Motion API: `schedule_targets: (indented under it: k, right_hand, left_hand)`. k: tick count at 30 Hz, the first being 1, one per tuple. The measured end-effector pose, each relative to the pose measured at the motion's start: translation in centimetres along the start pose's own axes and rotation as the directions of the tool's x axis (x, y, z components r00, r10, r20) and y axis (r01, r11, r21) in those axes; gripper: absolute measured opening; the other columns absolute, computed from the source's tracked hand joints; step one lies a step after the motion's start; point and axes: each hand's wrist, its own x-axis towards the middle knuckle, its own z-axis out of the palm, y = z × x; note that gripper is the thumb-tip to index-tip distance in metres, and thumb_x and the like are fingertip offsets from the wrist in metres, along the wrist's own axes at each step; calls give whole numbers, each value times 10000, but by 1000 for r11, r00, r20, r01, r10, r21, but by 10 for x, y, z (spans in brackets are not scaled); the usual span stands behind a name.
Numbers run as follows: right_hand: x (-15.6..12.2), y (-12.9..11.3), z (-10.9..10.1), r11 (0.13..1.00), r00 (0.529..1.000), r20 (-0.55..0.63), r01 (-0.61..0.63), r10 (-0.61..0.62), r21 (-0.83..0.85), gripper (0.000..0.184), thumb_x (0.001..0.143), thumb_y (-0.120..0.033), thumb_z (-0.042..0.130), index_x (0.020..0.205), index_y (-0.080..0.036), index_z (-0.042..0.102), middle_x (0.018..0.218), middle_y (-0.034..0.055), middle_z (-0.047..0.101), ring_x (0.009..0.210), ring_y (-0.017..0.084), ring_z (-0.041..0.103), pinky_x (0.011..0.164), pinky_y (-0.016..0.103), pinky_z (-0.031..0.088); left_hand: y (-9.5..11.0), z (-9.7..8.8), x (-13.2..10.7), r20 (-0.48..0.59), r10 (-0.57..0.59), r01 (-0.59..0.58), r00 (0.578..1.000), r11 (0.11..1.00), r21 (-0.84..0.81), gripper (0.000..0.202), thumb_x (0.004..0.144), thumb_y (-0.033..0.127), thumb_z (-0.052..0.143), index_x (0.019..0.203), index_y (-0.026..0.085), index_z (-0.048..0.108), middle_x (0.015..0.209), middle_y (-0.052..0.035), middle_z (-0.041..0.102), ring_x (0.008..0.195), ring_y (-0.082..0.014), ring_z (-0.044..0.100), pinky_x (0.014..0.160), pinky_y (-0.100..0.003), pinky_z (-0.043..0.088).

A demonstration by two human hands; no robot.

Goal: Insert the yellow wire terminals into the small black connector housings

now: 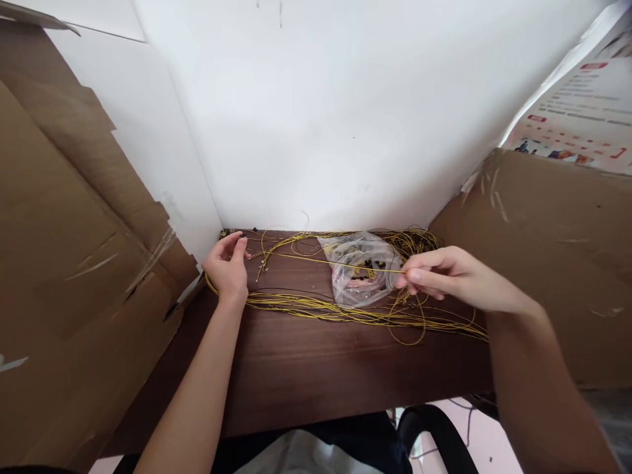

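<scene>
Honestly the trick at this point seemed to be keeping the single yellow wire (306,259) taut and lifted clear of the plastic bag (363,289) and the loose wire bundle (306,305) on the desk (296,368), so nothing snagged. The right hand (439,276) was pinched shut on one end, just right of the bag. The strand ran over the bag's top to the left hand (228,268), half-curled near the wall, and I couldn't tell if it really gripped.
</scene>
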Motion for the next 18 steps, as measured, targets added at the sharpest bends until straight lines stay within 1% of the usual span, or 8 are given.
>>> schedule_targets:
  k: [3,6,8,10,12,14,16,18]
  right_hand:
    - [-20,-1,-26,989,998,-23,-57,54,-138,324,761,-521,587,747,-231,731,636,65,623,501,108,477,435,273,355]
    - [-42,7,-51,971,981,-190,-92,50,-219,364,764,-574,550,734,-262,736,641,88,634,564,109,530,528,342,405]
    - [-58,17,-66,956,941,-332,-146,55,-254,338,756,-582,554,731,-297,734,683,108,647,627,124,560,559,381,406]
    - [-74,30,-78,942,871,-484,-225,80,-248,264,699,-584,611,767,-356,726,805,135,680,695,170,586,575,408,416]
    - [-87,42,-85,925,796,-592,-311,129,-217,270,633,-597,649,764,-371,715,856,132,686,739,218,604,589,428,431]
    - [-97,51,-86,891,730,-648,-420,218,-173,265,656,-595,628,795,-381,699,867,106,685,748,221,609,607,429,431]
    - [-103,58,-82,873,680,-686,-468,259,-134,287,647,-599,630,781,-354,695,861,103,680,759,234,610,621,429,427]
    - [-105,61,-72,870,672,-690,-477,269,-126,288,646,-601,626,750,-343,697,839,125,673,745,233,610,607,424,412]
  left_hand:
    - [-7,-10,8,-2,66,-65,998,989,129,259,725,280,617,930,128,665,793,-49,645,574,-85,544,537,-197,470]
    - [-11,-19,16,45,190,-193,981,917,350,269,776,299,567,968,140,668,818,-51,635,576,-99,553,567,-217,465]
    - [-13,-24,21,134,258,-290,957,819,495,253,794,290,546,963,153,675,832,-56,633,603,-121,560,624,-246,465]
    - [-15,-27,28,271,290,-396,918,707,586,223,800,261,529,933,169,683,840,-62,637,653,-151,568,701,-275,457]
    - [-20,-29,37,413,268,-485,870,613,623,209,796,223,510,897,181,688,853,-74,640,720,-184,578,741,-290,441]
    - [-25,-30,49,478,208,-508,854,537,674,205,783,202,501,859,186,691,849,-83,637,754,-210,579,727,-297,432]
    - [-29,-29,62,453,139,-462,880,468,753,201,774,205,505,831,184,696,833,-91,637,730,-221,577,697,-309,428]
    - [-31,-27,72,425,60,-410,903,411,814,201,762,194,504,810,170,698,826,-110,639,707,-237,582,669,-327,428]
